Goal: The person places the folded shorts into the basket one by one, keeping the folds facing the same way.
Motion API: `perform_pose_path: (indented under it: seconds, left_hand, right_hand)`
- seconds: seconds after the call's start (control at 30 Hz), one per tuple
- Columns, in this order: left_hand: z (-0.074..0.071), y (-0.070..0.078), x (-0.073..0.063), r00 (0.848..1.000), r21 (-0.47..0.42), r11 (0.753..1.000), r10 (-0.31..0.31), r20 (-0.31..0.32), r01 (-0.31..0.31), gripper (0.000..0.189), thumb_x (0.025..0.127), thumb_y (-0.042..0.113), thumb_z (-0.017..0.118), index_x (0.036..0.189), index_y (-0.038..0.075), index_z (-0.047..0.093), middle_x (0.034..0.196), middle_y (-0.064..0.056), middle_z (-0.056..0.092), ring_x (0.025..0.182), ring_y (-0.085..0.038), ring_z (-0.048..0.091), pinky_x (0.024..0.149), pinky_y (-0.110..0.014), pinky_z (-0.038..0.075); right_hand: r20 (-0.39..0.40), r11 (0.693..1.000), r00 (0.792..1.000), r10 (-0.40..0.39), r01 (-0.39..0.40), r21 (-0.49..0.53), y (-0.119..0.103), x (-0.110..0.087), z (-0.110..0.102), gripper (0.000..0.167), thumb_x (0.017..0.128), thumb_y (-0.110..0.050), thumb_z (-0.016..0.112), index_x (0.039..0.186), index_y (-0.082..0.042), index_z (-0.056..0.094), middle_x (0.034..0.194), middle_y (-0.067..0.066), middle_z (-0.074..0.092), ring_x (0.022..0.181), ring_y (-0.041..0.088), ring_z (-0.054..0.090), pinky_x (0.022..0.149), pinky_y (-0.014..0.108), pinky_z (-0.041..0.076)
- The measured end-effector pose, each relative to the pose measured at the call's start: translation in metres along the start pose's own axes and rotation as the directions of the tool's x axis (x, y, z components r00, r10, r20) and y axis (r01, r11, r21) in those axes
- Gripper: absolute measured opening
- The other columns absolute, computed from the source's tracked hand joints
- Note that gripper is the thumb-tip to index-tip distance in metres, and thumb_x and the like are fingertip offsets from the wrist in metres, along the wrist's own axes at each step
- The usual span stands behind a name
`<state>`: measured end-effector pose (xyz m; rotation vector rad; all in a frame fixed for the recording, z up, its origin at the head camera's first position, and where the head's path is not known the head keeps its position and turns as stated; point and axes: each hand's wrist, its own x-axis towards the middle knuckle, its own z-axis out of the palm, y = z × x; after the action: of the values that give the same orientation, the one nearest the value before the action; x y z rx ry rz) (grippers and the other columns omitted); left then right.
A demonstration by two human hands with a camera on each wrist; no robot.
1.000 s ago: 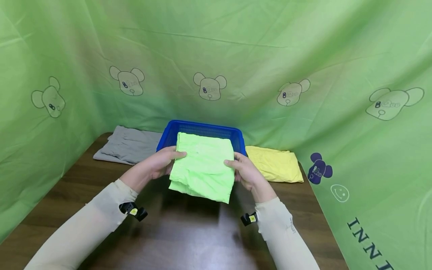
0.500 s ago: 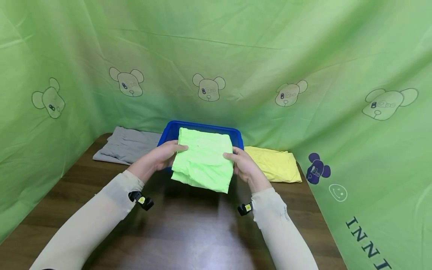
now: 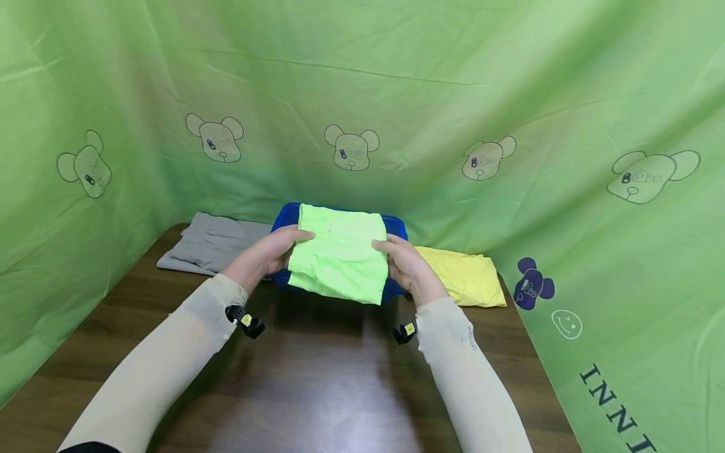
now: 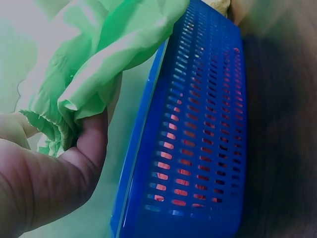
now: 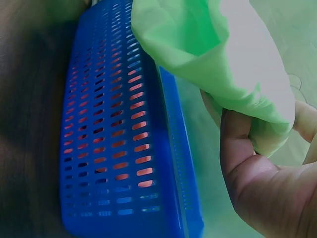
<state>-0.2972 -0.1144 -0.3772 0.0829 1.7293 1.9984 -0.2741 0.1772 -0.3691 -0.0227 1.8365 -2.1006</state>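
Observation:
Both hands hold a folded pair of lime-green shorts (image 3: pixel 340 255) by its two sides, thumbs on top and fingers underneath. The left hand (image 3: pixel 280 248) grips the edge with the gathered elastic; the right hand (image 3: pixel 404 261) pinches the opposite side. The bundle is held over the blue plastic basket (image 3: pixel 396 228), covering most of its opening in the head view. Both wrist views show the green cloth (image 4: pixel 124 44) above the rim of the basket (image 5: pixel 114 124). Something pinkish-red shows through the slots in the basket wall.
Folded grey cloth (image 3: pixel 212 242) lies on the brown wooden table (image 3: pixel 317 390), left of the basket. A folded yellow garment (image 3: pixel 461 277) lies to its right. Green curtain (image 3: pixel 362 75) with printed bear heads hangs close behind and along both sides.
Both hands have carried the green shorts forward, away from the person, so they now cover more of the basket. The grey and yellow cloths stay put.

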Motion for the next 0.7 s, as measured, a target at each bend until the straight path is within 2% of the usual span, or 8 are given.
perform_pose_path:
  seconds: [0.33,0.7]
  left_hand:
    - [0.0,0.003,0.012,1.0,-0.008,1.0,0.008,-0.02,-0.008,0.044,0.107,0.022,0.052,0.147,0.011,0.039,0.101,-0.004,0.07,0.083,-0.019,0.073,0.072,-0.039,0.062]
    - [-0.006,0.008,0.022,0.999,0.044,0.999,0.014,-0.029,-0.013,0.045,0.108,0.025,0.051,0.148,0.012,0.036,0.1,-0.003,0.068,0.08,-0.019,0.071,0.071,-0.039,0.061]
  right_hand:
    - [-0.037,0.998,0.999,0.029,-0.031,-0.049,-0.002,0.011,0.002,0.04,0.104,-0.019,0.06,0.141,-0.011,0.048,0.1,0.005,0.069,0.078,0.018,0.074,0.066,0.036,0.062]
    - [-0.045,1.0,0.999,0.027,-0.027,-0.002,-0.005,0.027,-0.001,0.04,0.105,-0.016,0.058,0.144,-0.012,0.048,0.105,0.006,0.067,0.082,0.017,0.072,0.069,0.034,0.061]
